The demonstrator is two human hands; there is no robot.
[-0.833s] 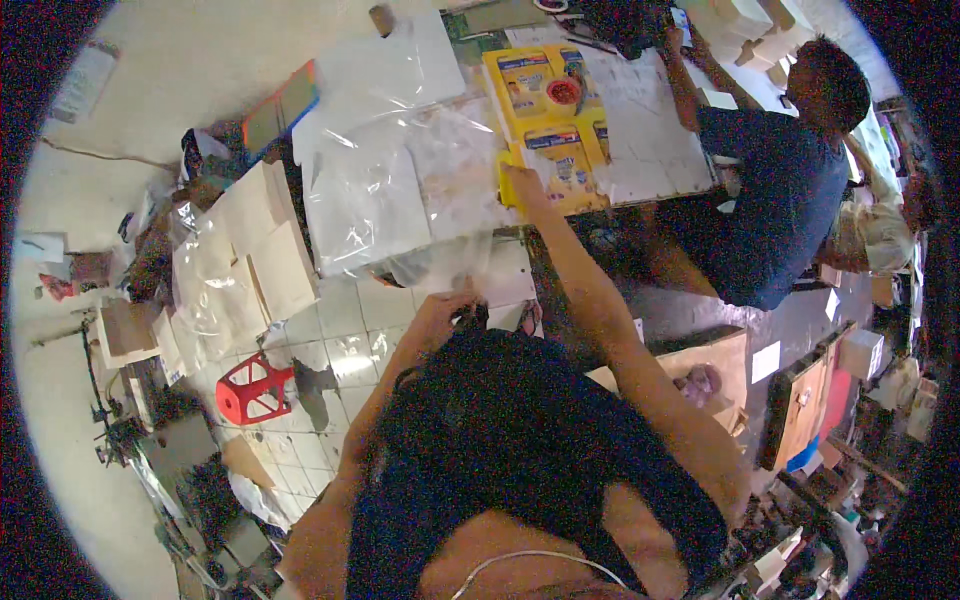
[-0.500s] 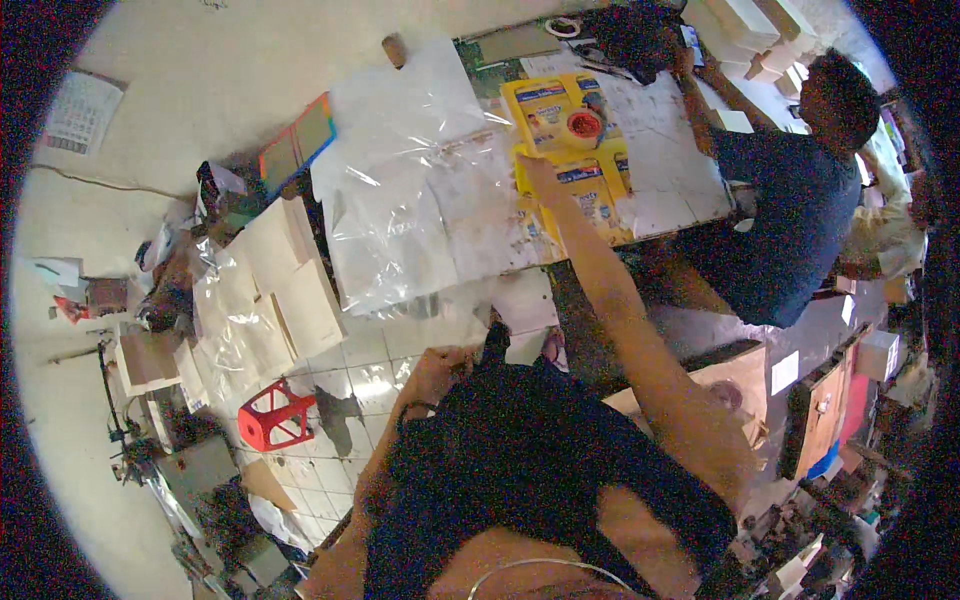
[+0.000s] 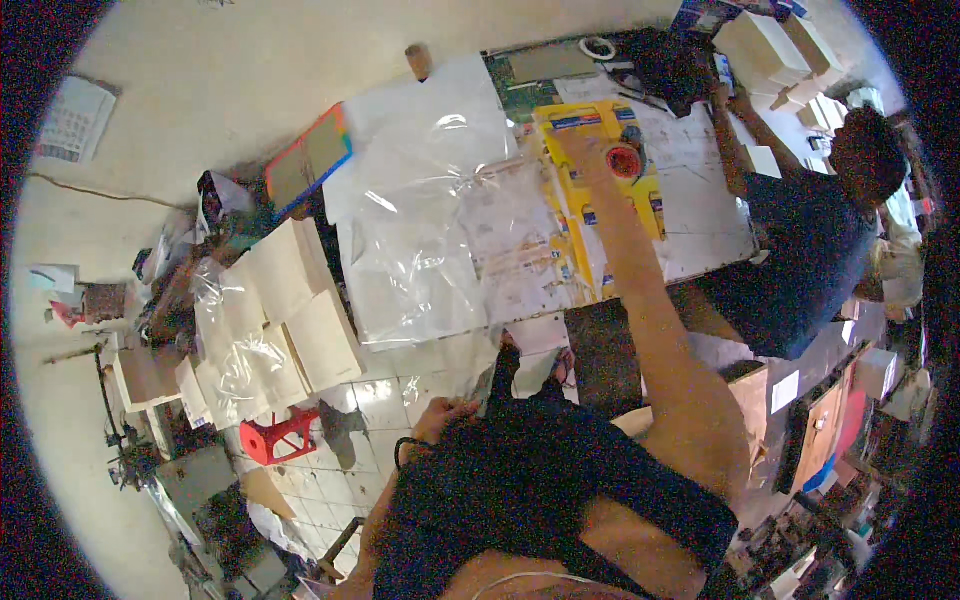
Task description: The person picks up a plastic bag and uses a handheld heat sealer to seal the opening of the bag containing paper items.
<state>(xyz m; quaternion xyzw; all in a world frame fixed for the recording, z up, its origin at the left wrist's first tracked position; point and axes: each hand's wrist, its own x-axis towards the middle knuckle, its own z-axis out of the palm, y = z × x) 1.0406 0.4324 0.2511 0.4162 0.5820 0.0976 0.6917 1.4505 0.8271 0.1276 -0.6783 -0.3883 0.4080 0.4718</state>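
Observation:
My right arm stretches over the table, and my right hand (image 3: 592, 160) lies over the far yellow printed sheet (image 3: 570, 120). Its fingers are smeared by motion. Beside it, a roll of red tape (image 3: 624, 162) rests on the yellow sheets. Clear plastic film (image 3: 410, 250) covers the left part of the table and hangs over the near edge. Low by my lap, my left hand (image 3: 445, 416) is closed on the hanging edge of this film. A dark band circles the left wrist.
A co-worker (image 3: 810, 230) sits at the table's right end, holding a phone. White boxes (image 3: 765, 55) are stacked behind. Cream cartons (image 3: 290, 310) under plastic stand left of the table, with a red stool (image 3: 280, 437) below. A white tape ring (image 3: 598, 48) lies at the far edge.
My right hand has moved from the nearer yellow sheet to the far one. My left hand has drawn slightly nearer to me. The whole view has shifted a little.

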